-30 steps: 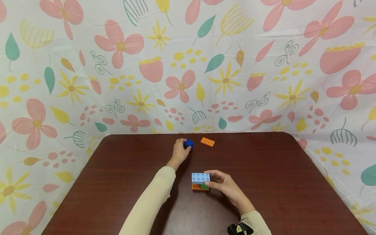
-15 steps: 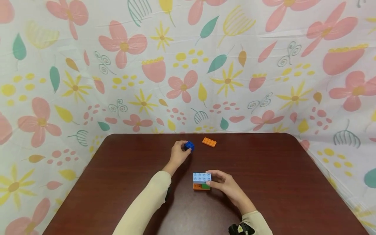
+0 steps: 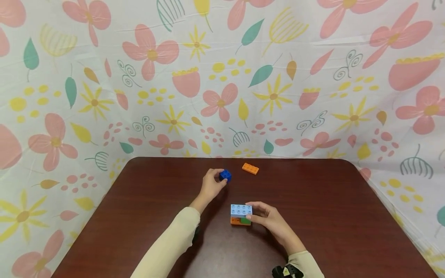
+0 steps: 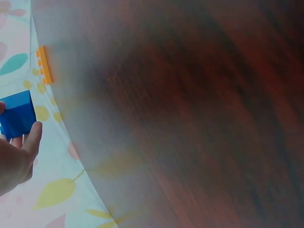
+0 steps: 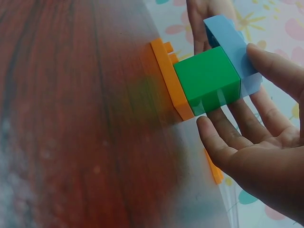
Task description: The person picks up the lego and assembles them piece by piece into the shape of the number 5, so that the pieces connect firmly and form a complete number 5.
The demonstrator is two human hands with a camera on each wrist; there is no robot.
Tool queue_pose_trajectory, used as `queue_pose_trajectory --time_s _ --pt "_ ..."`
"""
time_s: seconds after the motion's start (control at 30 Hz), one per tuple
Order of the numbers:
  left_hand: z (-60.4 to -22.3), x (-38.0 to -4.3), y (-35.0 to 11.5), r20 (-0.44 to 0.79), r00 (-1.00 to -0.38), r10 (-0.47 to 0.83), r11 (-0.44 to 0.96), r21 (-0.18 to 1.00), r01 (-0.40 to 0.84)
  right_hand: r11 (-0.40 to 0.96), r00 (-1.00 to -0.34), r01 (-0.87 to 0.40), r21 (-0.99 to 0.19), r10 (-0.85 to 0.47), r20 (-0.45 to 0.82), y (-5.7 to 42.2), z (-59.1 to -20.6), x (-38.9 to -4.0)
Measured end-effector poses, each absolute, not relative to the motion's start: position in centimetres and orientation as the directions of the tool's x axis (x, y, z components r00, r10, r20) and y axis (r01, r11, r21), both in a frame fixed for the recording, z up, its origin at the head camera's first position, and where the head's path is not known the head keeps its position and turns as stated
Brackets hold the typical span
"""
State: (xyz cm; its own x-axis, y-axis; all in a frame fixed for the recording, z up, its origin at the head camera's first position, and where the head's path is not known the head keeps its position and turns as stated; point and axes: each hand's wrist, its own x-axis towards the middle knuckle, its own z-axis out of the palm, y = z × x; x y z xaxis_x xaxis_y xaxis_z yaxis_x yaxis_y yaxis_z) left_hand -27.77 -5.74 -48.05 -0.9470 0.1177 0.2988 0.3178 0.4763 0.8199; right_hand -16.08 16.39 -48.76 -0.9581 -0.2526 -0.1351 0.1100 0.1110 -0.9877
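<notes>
My left hand (image 3: pixel 211 186) pinches a dark blue toy brick (image 3: pixel 225 175) between thumb and fingers, toward the far side of the table. In the left wrist view that blue brick (image 4: pixel 18 115) shows smooth flat sides. Nearer to me stands a small stack: a thin orange plate (image 5: pixel 171 80) at the bottom, a green block (image 5: pixel 207 78) on one end of it, and a light blue brick (image 3: pixel 241 209) across the top. The thumb and fingers of my right hand (image 3: pixel 272 221) hold the light blue brick at its right end. Under its left part a gap shows above the orange studs.
A loose orange plate with studs (image 3: pixel 250 168) lies near the back edge of the dark brown table (image 3: pixel 167 181). Behind the table hangs a flower-printed cloth (image 3: pixel 222 77). A black device (image 3: pixel 287 271) is strapped at the right wrist.
My left hand has drawn the blue brick slightly toward me from the back of the table. My right hand keeps its hold on the stack. The whole head view shifts a little.
</notes>
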Motion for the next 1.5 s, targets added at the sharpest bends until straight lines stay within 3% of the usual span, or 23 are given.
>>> queue_pose_trajectory --time_s 0.9,1.5 --pt "-45.0 -23.1 -6.3 0.359 -0.893 0.272 0.34 0.832 0.438 0.094 -0.954 0.102 -0.99 -0.274 -0.124 16.6 -49.0 -16.3" --pt "-45.2 -20.4 -6.8 0.333 -0.84 0.429 0.236 0.856 0.46 0.089 -0.954 0.102 -0.991 -0.273 -0.123 16.6 -49.1 -16.2"
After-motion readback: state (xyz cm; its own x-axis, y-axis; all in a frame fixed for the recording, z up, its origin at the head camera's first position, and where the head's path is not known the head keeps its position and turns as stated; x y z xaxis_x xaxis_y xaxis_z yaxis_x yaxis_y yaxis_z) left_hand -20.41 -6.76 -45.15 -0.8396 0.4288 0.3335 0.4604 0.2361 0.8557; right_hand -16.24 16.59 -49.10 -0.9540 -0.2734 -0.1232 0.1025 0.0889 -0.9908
